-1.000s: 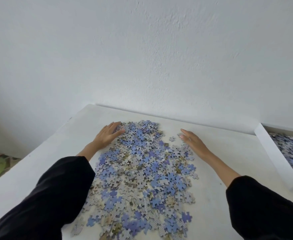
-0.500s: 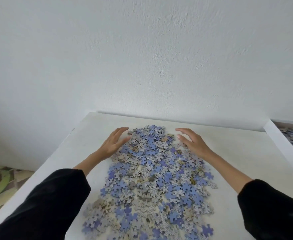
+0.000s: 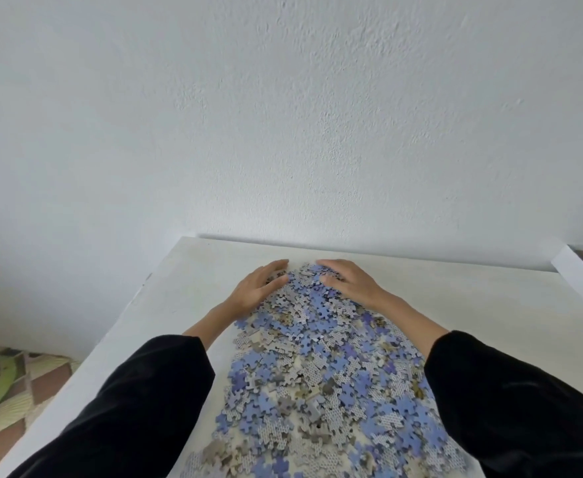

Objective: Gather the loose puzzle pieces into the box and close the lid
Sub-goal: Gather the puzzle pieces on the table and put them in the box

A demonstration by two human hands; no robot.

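Observation:
A heap of loose blue, grey and beige puzzle pieces (image 3: 321, 367) covers the middle of the white table (image 3: 472, 298), running from the far end down to the near edge. My left hand (image 3: 259, 288) rests on the heap's far left side, fingers straight and together. My right hand (image 3: 348, 282) rests on the far right side, fingers lightly bent over the pieces. The two hands nearly meet at the far tip of the heap. The white box (image 3: 579, 281) shows only its corner at the right edge, with a few pieces inside. No lid is in view.
A white wall stands right behind the table's far edge. The table's left edge drops to a floor with a patterned mat (image 3: 10, 381). Bare tabletop lies between the heap and the box.
Both hands have swept inward along the heap's far end and now almost touch; the pieces there are bunched tighter. The view has shifted, leaving less of the box visible.

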